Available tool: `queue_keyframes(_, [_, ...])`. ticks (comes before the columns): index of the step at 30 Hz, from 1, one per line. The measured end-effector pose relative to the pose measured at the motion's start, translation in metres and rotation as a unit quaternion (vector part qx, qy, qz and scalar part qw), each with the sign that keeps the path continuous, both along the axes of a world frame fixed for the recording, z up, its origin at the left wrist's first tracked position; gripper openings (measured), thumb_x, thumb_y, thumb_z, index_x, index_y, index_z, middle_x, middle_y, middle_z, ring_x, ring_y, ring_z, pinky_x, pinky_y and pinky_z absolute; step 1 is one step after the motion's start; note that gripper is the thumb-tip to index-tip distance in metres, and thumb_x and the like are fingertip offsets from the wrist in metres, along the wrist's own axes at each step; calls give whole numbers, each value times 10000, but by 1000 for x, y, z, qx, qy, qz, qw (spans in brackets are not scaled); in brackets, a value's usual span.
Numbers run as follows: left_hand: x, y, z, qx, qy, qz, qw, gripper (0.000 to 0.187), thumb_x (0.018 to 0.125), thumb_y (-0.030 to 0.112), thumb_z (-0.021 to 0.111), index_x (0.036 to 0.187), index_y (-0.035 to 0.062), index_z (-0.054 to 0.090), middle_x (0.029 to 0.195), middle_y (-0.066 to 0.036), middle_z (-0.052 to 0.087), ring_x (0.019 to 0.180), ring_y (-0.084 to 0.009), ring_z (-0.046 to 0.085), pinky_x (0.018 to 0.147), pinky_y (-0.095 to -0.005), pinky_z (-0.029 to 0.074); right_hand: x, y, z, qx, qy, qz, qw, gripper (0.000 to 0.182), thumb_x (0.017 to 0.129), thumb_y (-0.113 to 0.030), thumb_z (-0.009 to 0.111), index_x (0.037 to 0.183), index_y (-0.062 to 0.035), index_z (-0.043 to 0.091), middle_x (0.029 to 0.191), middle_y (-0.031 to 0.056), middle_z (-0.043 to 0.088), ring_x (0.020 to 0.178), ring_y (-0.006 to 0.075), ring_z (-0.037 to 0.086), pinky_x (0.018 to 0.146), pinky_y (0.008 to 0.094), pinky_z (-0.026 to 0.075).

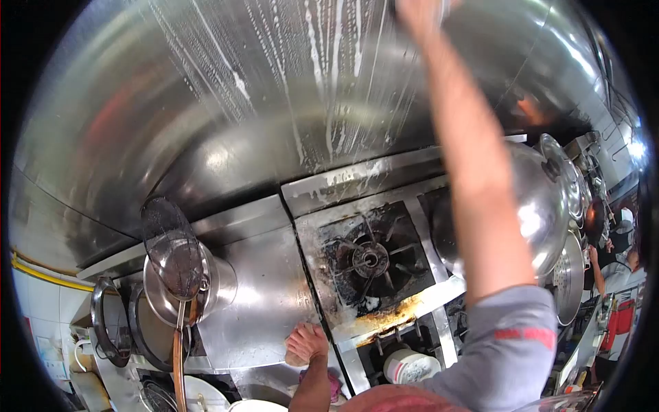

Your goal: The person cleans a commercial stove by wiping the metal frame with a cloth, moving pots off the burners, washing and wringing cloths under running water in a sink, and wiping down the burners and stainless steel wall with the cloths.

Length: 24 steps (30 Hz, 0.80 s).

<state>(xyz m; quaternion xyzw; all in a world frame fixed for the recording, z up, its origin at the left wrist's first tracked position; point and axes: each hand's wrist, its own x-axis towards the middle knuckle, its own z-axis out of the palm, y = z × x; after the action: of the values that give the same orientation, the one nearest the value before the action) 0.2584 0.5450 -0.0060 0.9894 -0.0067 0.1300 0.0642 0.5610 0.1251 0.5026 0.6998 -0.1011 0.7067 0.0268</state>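
My right hand (420, 19) is raised against the stainless steel wall panel (240, 137) at the top edge of the view. It is blurred and partly cut off, with a dark patch beside its fingers that I cannot make out. White suds run down the panel in long streaks below and left of it. Low in the middle, my left hand (307, 345) rests with curled fingers on the steel counter (254, 288), near its front edge. Whatever it may hold is hidden. Right of that hand is a gas burner (371, 259) with a sooty grate and foam around it.
A mesh strainer (171, 247) lies across a steel pot (158, 292) at left. A large domed lid (539, 213) stands right of my right arm. A white tub (410, 367) sits at the stove's front. Another person's arm (597, 271) shows at far right.
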Motion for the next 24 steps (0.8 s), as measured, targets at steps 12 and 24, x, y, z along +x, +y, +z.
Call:
queue_keyframes(12, [2,-4,-2,-8,8,-11,1000,409,743,415,550,1031,126,520,930,-110,500,875,-325,472,751,-462,342,71,219,-321,726,-257,235,593,655,956,-282,396,1394,59,47,1448,260,62,1353,339,112,1114,424,135])
queue_keyframes(24, [5,-4,0,-8,50,-7,999,407,748,383,572,1052,119,514,940,-124,508,905,-343,464,780,-474,338,49,123,-405,192,-24,138,971,622,922,-212,394,1437,-85,70,1469,216,84,1357,384,85,1088,546,12])
